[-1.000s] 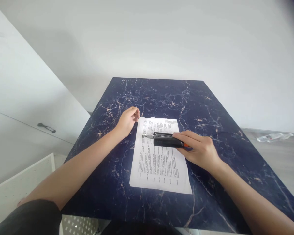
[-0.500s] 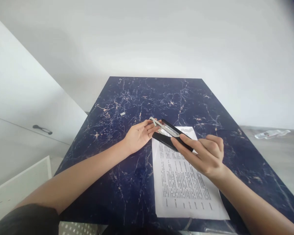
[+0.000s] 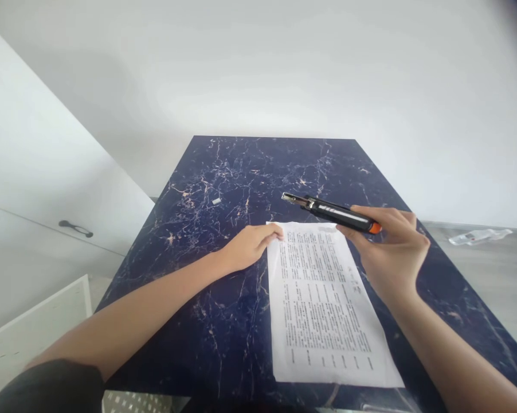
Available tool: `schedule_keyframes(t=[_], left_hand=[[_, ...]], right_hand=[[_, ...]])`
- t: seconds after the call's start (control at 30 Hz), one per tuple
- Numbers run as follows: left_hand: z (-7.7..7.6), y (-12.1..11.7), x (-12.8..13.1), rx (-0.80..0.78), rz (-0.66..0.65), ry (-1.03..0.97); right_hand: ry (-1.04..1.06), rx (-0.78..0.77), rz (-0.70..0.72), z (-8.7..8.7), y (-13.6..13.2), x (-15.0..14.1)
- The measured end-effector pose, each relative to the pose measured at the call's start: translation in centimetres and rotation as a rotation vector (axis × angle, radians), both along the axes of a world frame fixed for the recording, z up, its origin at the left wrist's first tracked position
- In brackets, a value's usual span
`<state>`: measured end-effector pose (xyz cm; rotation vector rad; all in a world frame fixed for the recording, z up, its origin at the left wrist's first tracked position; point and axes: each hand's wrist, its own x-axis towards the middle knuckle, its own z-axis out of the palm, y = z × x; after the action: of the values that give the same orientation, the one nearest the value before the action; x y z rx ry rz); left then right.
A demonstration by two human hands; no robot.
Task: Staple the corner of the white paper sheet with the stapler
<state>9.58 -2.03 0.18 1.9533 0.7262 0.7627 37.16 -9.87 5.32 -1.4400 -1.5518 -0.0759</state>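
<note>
A printed sheet of paper [image 3: 322, 310] lies on the dark blue marbled table. My left hand [image 3: 252, 245] pinches its upper left corner between thumb and fingers. Above the sheet's upper right part, my right hand [image 3: 390, 246] grips a black stapler [image 3: 333, 213] with an orange end near my fingers. The stapler points left and slightly away from me, raised off the paper, with its metal tip showing at the front. Whether the paper is one sheet or a few I cannot tell.
The marbled table top [image 3: 224, 321] spreads around the paper. A small pale piece [image 3: 216, 201], perhaps a staple strip, lies towards the far left. White cabinets with a dark handle [image 3: 75, 228] stand at left. Beyond the right edge lies a clear plastic package [image 3: 480, 236].
The stapler, opened out before with my left hand by its metal tray, is now closed and turned in my right hand. My left hand has moved onto the paper's corner.
</note>
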Motion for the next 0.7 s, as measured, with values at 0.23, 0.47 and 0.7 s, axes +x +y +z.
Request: schedule_keyframes(t=[0.23,0.47,0.7], left_hand=[[-0.1,2.5,-1.8,0.214,0.151,0.134],[1.2,3.6,-2.8,0.112,0.634,-0.259],[0.7,2.3,-1.5,0.17,0.521,-0.251]], right_hand=[[0.382,-0.352,0.254,-1.4,1.6,1.0],[0.465,-0.645,0.401,-3.7,2.0,-1.6],[0.357,-0.652,0.43,-4.8,2.0,-3.7]])
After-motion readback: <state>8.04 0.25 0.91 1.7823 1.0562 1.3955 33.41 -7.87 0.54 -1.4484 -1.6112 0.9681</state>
